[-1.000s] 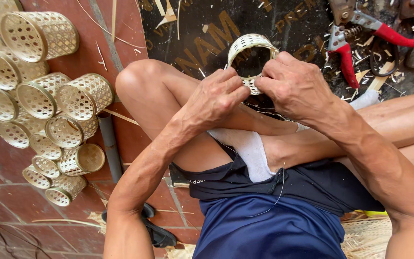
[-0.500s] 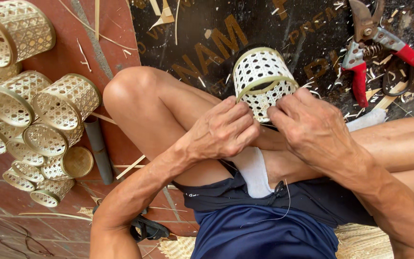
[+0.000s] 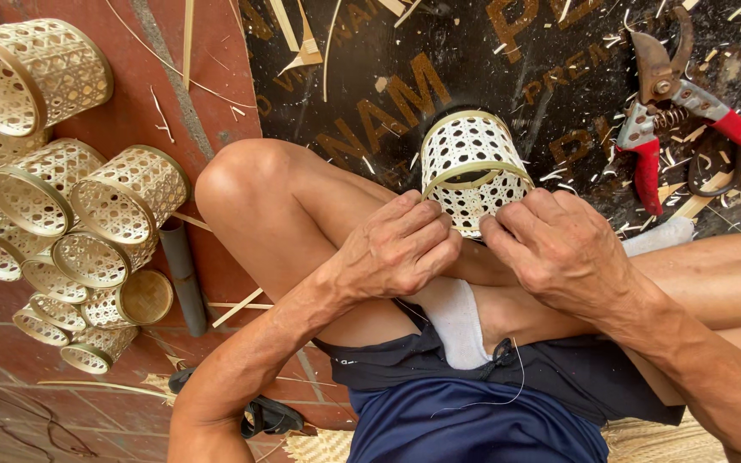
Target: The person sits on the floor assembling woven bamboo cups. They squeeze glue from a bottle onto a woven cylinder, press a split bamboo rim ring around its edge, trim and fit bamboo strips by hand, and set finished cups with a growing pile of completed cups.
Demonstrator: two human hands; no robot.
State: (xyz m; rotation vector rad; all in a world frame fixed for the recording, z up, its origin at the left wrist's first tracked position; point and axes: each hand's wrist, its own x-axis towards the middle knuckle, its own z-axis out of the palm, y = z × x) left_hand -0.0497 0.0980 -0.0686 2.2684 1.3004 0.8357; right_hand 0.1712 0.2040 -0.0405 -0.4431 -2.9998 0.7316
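A small woven bamboo basket point(image 3: 470, 168), pale, openwork, with a bamboo band around its middle, lies on its side over my crossed legs. My left hand point(image 3: 400, 244) grips its near rim from the left, fingers curled. My right hand point(image 3: 555, 244) pinches the same rim from the right. The near edge of the basket is hidden behind my fingers.
A pile of several finished woven baskets point(image 3: 87, 214) lies at the left on red floor tiles. Red-handled pruning shears point(image 3: 679, 103) rest at the upper right on a dark mat point(image 3: 388, 77) strewn with bamboo slivers. A dark tube point(image 3: 180, 274) lies beside my knee.
The basket has turned from showing its open mouth to showing its woven side. Both hands have stayed on its near rim, and the view has moved closer.
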